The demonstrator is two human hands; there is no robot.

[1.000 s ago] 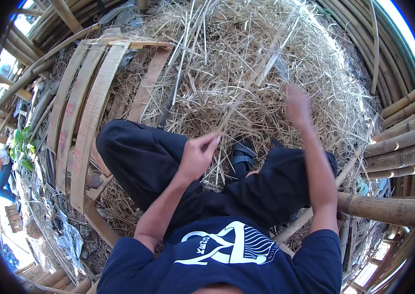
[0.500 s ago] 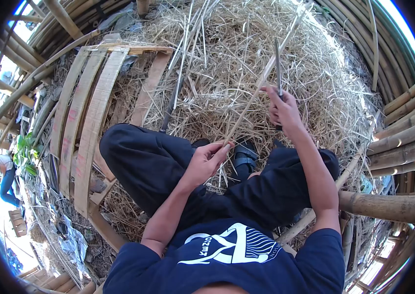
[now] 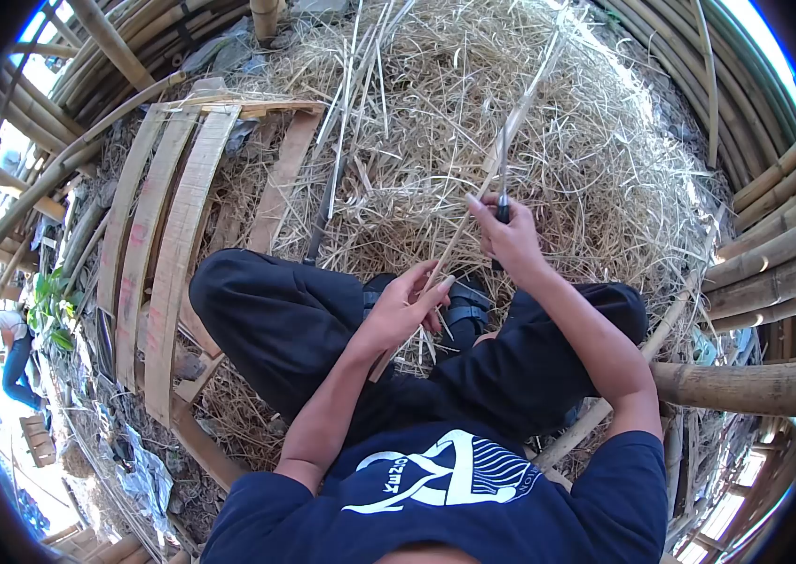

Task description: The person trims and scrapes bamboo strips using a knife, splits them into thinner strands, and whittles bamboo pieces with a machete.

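My left hand is closed around a long, thin bamboo strip. The strip slants up and away to the right, and its near end shows below the hand by my lap. My right hand grips a knife by its dark handle, the blade pointing away from me. The blade lies along the strip or very close to it; whether it cuts in, I cannot tell. The right thumb and index finger are at the strip, just above my left hand. Both hands are above my crossed legs.
Dry bamboo shavings cover the ground ahead. A slatted wooden pallet stands at the left, with long thin strips beside it. Bamboo poles flank me at the right. Outside at the far left is another person.
The strip has slid towards my body through my left hand, so its near end now sticks out below. My right hand with the knife has moved left and nearer, closer to the strip.
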